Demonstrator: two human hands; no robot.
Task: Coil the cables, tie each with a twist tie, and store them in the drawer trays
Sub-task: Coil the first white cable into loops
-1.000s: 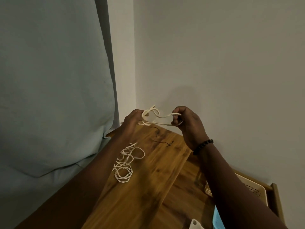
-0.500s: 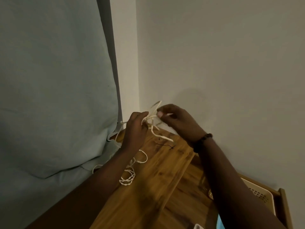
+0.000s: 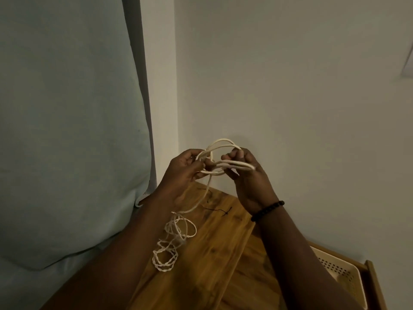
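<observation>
**Both hands gripping a half-wound white cable above the tabletop**

I can read no brand, label or writing anywhere in this view; the light is dim and every surface I see is plain.

The cable [image 3: 223, 157] is white or cream, thin and round. Several loops of it arch between my two hands, one loop rising above the knuckles and others running flat across toward the right. My left hand [image 3: 185, 168] is curled closed around the left side of the loops, fingers pinching the strands together. My right hand [image 3: 248, 175] is also closed on the cable, fingertips pinched on the upper loop while a bundle of strands crosses over its palm side. A dark beaded bracelet [image 3: 267, 210] sits on the right wrist.

From below the left hand a single strand drops down to the wooden tabletop [image 3: 223, 253], where the rest of the cable lies in a loose pile below and between my forearms. That lower part looks twisted or braided, forming small wavy rings, unlike the smooth strands in my hands.

Just below the right hand, a thin black twist tie [image 3: 218, 210] lies on the tabletop, apart from the cable. Well below the right forearm, a cream perforated tray [image 3: 342, 271] sits in the open drawer. A pale blue cushion [image 3: 67, 130] stands beyond the left hand.
</observation>
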